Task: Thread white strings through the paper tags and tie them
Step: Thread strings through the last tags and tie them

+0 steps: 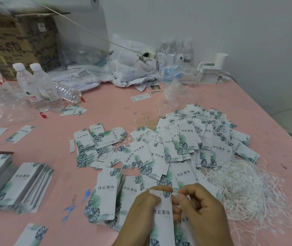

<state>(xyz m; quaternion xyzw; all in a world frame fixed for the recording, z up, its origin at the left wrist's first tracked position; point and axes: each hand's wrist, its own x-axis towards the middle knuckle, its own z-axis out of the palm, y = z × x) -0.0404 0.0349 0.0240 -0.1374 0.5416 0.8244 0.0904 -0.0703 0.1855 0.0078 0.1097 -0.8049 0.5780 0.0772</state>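
My left hand (140,215) grips a white paper tag (162,210) with green leaf print near its top, held upright at the bottom centre. My right hand (200,208) pinches something thin at the tag's top right corner, by the hole; the string itself is too fine to make out. A heap of white strings (248,189) lies just right of my hands. A big pile of tags with strings on them (203,137) covers the table's middle right. Loose tags (109,192) lie spread in front of my left hand.
The pink table (106,107) carries neat tag stacks (24,183) at the left, water bottles (40,86) at the back left, a cardboard box (17,39), plastic bags (131,64) and a small card stack (209,73) by the wall.
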